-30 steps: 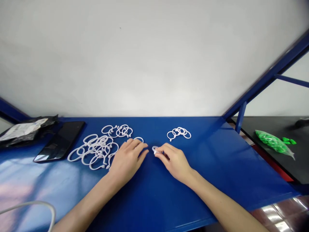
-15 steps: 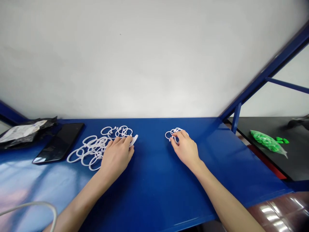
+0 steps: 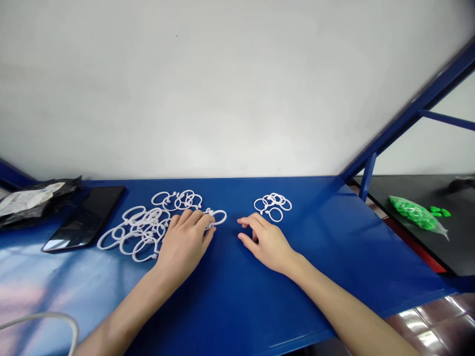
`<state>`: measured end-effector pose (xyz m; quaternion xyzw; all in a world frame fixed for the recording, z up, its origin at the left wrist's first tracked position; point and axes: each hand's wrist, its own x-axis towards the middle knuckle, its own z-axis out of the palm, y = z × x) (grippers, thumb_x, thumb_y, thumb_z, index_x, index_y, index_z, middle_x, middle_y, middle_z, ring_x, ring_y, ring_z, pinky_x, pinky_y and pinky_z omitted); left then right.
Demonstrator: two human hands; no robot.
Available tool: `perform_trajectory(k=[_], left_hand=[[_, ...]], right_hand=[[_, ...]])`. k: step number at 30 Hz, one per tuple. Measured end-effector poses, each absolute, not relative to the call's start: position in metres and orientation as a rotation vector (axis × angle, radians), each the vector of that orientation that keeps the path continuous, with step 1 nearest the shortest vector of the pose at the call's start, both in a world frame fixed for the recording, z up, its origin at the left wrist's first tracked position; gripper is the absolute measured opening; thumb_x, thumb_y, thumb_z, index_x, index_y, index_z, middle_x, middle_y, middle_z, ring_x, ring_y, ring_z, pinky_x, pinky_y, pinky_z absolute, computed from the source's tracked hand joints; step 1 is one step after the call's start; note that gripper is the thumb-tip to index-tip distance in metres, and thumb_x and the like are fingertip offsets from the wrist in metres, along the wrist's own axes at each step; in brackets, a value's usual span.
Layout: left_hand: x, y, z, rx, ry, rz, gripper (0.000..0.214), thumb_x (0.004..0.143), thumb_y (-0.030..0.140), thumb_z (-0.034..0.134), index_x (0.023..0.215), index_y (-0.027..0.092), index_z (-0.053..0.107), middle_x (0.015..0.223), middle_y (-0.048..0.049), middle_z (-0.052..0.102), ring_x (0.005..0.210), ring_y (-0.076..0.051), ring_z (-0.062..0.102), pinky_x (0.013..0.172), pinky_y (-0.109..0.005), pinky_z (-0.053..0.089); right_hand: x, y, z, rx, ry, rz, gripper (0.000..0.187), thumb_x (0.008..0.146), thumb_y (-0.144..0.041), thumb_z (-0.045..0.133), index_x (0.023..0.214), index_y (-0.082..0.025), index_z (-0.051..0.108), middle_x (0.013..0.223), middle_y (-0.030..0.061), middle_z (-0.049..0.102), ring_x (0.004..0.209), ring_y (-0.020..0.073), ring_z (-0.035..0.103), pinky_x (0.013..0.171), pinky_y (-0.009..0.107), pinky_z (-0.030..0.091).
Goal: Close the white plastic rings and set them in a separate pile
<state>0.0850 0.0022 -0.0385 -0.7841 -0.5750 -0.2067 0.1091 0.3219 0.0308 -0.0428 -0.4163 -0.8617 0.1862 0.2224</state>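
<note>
My left hand (image 3: 187, 237) is palm-down with its fingers curled over white plastic rings that look like shower curtain rings. One shower curtain ring (image 3: 219, 217) sticks out to the right of its fingertips; how many are under the fingers is hidden. A loose pile of the same rings (image 3: 139, 232) spreads left of this hand, with more (image 3: 187, 199) behind it. My right hand (image 3: 265, 240) is over the blue table, thumb and fingers apart and nothing between them. Beyond its fingers lies a small cluster of white rings (image 3: 274, 200).
On the left lie a dark phone or tablet (image 3: 87, 217) and a black plastic package (image 3: 33, 200). A white cable (image 3: 55, 315) curves at the lower left. Blue frame bars (image 3: 401, 116) rise at the right, beside a black surface with a bag of green pieces (image 3: 417, 216).
My right hand has drawn back from the small cluster toward my left hand, and its fingers have parted. One ring now shows separately in the cluster. A ring now protrudes by my left fingers.
</note>
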Motion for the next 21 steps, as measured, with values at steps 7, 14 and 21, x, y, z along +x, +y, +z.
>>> perform_trajectory(k=[7,14,21], left_hand=[[0.0966,-0.0015,-0.0436,-2.737,-1.357,-0.713,0.012,0.098,0.019,0.058,0.108,0.021,0.064,0.096,-0.0028,0.07,0.083,-0.022,0.062,0.074,-0.035,0.044],[0.0939,0.0006,-0.047,-2.789,-1.486,-0.526,0.021,0.095,0.017,0.064,0.115,0.02,0.065,0.101,-0.0044,0.07,0.09,-0.025,0.062,0.076,-0.037,0.044],[0.0929,0.0001,-0.0396,-2.81,-1.562,-0.401,0.011,0.099,0.022,0.059,0.103,0.022,0.07,0.095,-0.0041,0.068,0.087,-0.024,0.06,0.076,-0.038,0.043]], right_hand=[[0.3198,0.029,-0.0456,-0.977,-2.372,0.536,0.019,0.103,-0.024,0.056,0.118,-0.026,0.067,0.137,0.0052,0.062,0.097,0.0179,0.072,0.089,0.036,0.06],[0.3191,0.0317,-0.0467,-0.948,-2.388,0.595,0.01,0.102,-0.023,0.06,0.1,-0.021,0.07,0.097,0.0035,0.07,0.091,0.0177,0.067,0.081,0.031,0.054],[0.3185,0.0279,-0.0429,-0.918,-2.376,0.678,0.011,0.102,-0.028,0.062,0.101,-0.021,0.071,0.1,0.0029,0.071,0.091,0.0172,0.067,0.082,0.03,0.053]])
